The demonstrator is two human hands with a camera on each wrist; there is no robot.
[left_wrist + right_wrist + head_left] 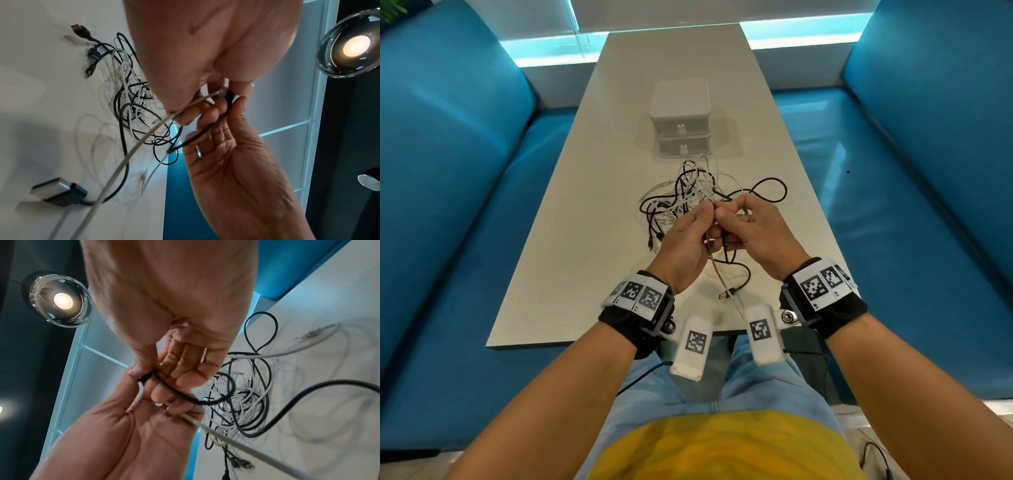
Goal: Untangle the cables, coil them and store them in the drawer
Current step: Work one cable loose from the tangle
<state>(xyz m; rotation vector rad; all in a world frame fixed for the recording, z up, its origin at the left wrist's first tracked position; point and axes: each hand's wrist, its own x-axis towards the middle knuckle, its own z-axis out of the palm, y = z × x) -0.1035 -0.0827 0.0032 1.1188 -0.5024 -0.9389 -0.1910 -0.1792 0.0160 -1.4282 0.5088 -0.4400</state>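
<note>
Left hand and right hand up above the table, fingertips together. Left pinching a white cable, right pinching a black cable. Both cables running down and away toward the near edge. Knotted cable pile just past the hands, the closed drawer box farther back. Probably pulling apart sideways next.

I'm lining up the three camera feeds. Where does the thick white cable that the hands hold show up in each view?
Head: the thick white cable drops from between the hands toward the table's near edge.
Left wrist: it runs diagonally from the pinch down to the bottom left.
Right wrist: it leaves the left hand toward the bottom right.
Shared landmark: the tangled cable pile.
</note>
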